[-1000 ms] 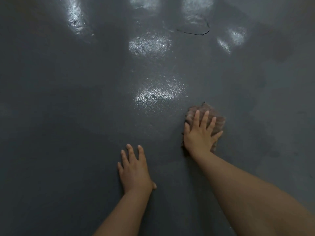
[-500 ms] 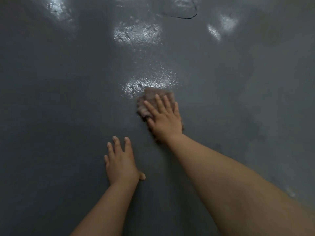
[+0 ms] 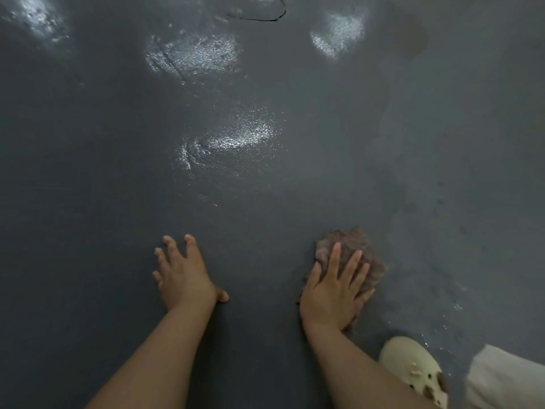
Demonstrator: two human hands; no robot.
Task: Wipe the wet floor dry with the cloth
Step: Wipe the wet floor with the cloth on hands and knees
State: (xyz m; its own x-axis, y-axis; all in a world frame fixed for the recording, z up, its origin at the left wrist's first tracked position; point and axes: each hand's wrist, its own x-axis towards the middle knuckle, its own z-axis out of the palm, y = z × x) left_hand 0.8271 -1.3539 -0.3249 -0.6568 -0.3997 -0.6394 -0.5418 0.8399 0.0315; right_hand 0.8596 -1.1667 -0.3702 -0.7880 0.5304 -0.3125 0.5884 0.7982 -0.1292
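Right hand (image 3: 331, 293): fingers straight and spread, pressing flat on a crumpled brown-grey cloth (image 3: 351, 249) lying on the dark grey glossy floor (image 3: 88, 172). Left hand (image 3: 184, 276): flat on bare floor, fingers splayed, holding nothing. Wet glistening patch (image 3: 236, 137) beyond the hands. Cream perforated shoe (image 3: 413, 367) at lower right.

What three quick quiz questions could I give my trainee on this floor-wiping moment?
1. True or false: the right hand presses flat on the cloth.
2. What does the left hand rest on? A) the cloth B) the bare floor C) the shoe
3. Fill in: the nearest shiny wet patch lies ahead of the ____ hand.

Key: 1 true; 2 B; 3 left.
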